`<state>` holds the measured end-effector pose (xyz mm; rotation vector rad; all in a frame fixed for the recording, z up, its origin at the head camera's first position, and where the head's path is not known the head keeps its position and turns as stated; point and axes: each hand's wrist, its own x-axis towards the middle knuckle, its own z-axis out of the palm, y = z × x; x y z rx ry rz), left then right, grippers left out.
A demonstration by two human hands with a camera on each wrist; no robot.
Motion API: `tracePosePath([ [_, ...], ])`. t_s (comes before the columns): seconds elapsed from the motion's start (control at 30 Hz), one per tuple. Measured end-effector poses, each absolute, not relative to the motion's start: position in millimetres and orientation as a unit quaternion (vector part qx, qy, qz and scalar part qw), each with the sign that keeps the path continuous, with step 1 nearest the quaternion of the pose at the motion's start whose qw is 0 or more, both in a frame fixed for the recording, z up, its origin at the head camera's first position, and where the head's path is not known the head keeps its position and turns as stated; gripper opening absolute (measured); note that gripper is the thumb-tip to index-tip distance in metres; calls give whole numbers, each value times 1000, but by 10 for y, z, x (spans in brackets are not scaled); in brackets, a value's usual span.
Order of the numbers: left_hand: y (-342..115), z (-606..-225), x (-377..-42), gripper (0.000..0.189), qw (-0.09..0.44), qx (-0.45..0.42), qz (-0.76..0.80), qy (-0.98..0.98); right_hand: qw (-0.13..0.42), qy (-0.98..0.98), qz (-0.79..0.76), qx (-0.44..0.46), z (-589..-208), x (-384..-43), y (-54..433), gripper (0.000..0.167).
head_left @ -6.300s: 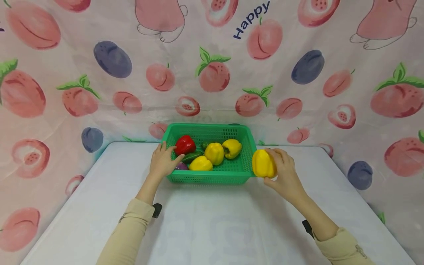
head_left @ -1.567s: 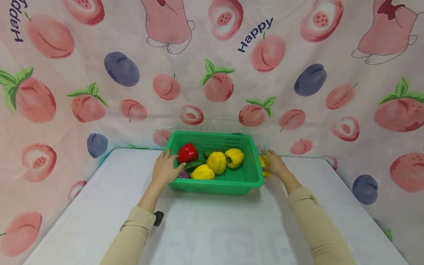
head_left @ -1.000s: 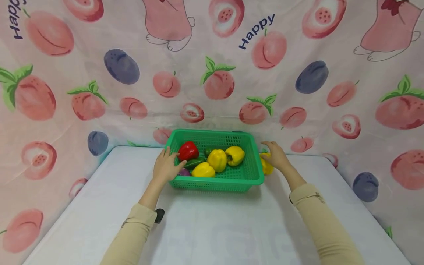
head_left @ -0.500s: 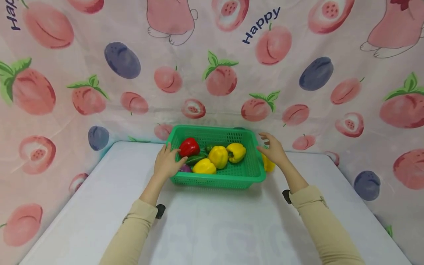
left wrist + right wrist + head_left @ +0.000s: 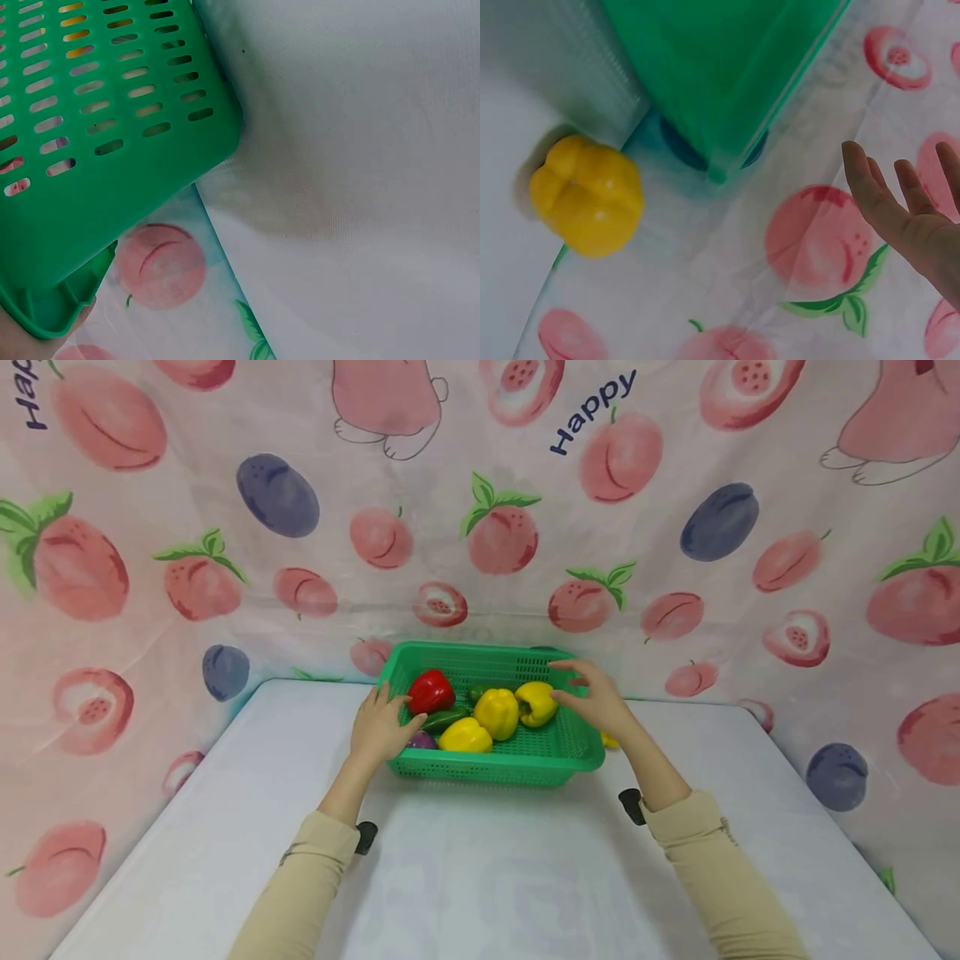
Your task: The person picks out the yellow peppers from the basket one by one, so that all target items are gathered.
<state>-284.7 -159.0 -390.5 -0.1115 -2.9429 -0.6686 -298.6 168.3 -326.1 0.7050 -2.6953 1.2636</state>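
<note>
A green plastic basket (image 5: 480, 762) holds a red bell pepper (image 5: 432, 692), a slim dark green vegetable (image 5: 444, 719), a partly hidden purple vegetable (image 5: 422, 741) and three yellow bell peppers (image 5: 497, 714). At the basket's left side, my left hand (image 5: 375, 727) grips the rim, thumb inward. My right hand (image 5: 600, 700), fingers spread and holding nothing, hovers over the right rim close to the rightmost yellow pepper (image 5: 537, 704). Another yellow bell pepper (image 5: 589, 195) lies on the table outside the basket's right side, mostly hidden in the head view.
The basket stands near the back of a white-covered table (image 5: 480, 877). Behind it rises a pink fruit-print cloth (image 5: 300, 635). A small dark green vegetable (image 5: 476, 694) sits at the basket's back, partly behind the yellow peppers.
My right hand has put the yellow bell pepper down right of the basket, let go, and risen leftward over the rim. My left hand has stayed at the left rim.
</note>
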Motion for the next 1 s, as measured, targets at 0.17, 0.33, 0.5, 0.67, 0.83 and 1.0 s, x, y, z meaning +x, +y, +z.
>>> tracePosePath([
  [0.17,-1586,-3886,-2855,58,63,-34,-218,-973,19,-878,413,239,-3240,-2916,1524,44],
  [0.33,-1585,-3886,-2846,58,63,-34,-216,-974,10,-870,415,265,-3283,-2886,1379,43],
  [0.5,-1576,-3907,-2840,58,60,-36,-218,-973,-8,-871,408,274,-3301,-2838,1276,44],
  [0.67,-1575,-3919,-2835,58,60,-35,-217,-974,-42,-881,374,288,-3326,-2806,1129,46],
  [0.83,-1573,-3924,-2847,58,61,-37,-220,-973,-71,-896,333,284,-3421,-2815,952,46],
  [1.0,-1585,-3916,-2852,57,64,-38,-216,-974,-87,-906,323,259,-3517,-2853,802,48],
])
